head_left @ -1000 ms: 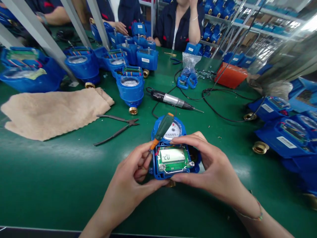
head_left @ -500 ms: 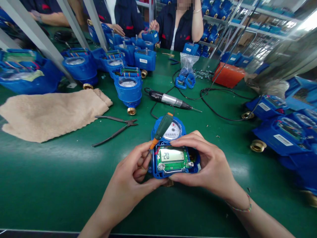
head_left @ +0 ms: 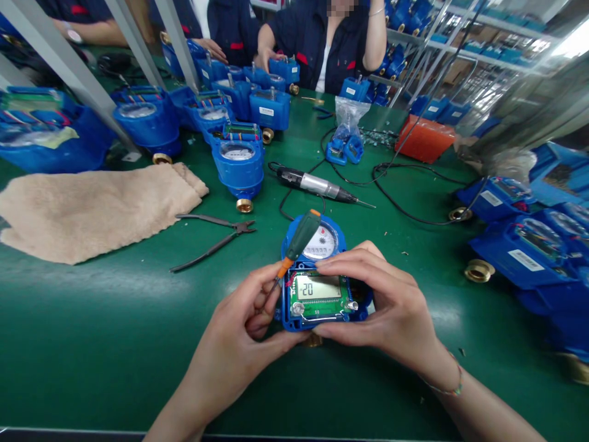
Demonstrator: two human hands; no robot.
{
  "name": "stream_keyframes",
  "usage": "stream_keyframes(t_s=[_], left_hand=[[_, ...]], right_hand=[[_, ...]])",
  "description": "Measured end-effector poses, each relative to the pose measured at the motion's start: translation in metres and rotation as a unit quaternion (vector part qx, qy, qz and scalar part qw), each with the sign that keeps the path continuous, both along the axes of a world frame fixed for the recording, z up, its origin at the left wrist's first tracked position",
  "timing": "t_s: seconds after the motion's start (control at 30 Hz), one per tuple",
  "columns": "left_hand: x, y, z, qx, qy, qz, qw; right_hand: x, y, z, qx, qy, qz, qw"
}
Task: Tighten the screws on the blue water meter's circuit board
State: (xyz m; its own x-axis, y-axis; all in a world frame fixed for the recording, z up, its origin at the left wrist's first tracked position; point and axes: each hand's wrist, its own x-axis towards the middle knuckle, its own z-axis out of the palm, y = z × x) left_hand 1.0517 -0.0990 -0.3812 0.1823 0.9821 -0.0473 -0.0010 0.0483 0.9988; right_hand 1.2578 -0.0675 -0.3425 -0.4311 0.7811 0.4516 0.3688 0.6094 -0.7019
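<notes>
Head view: open green tabletop (head_left: 115, 350) stretches to its near edge; over it, a blue water meter (head_left: 289, 316) sits between both hands. The left hand (head_left: 234, 319) clamps its fingers on a green-handled screwdriver (head_left: 299, 236); the right hand (head_left: 381, 307) clamps its fingers around the meter.

Here on the desk (head_left: 115, 344), the folded towel (head_left: 92, 212) sits far left, pliers (head_left: 214, 239) just beside it, an electric screwdriver (head_left: 317, 183) behind the opened water meter (head_left: 317, 291), and a pipe fitting (head_left: 478, 271) off right!
</notes>
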Motion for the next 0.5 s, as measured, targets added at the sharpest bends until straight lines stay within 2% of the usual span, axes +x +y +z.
stream_keyframes(t_s=[0.23, 0.43, 0.5], left_hand=[[0.000, -0.001, 0.002, 0.013, 0.004, 0.002, 1.000], [-0.011, -0.002, -0.005, -0.055, -0.064, 0.002, 0.996], [-0.016, -0.003, -0.003, -0.051, -0.110, 0.028, 0.992]], right_hand=[[-0.002, 0.000, 0.000, -0.043, 0.003, -0.021, 0.999], [0.017, 0.009, 0.001, -0.012, -0.083, 0.044, 0.995], [0.026, 0.014, -0.004, -0.008, -0.114, 0.064, 0.991]])
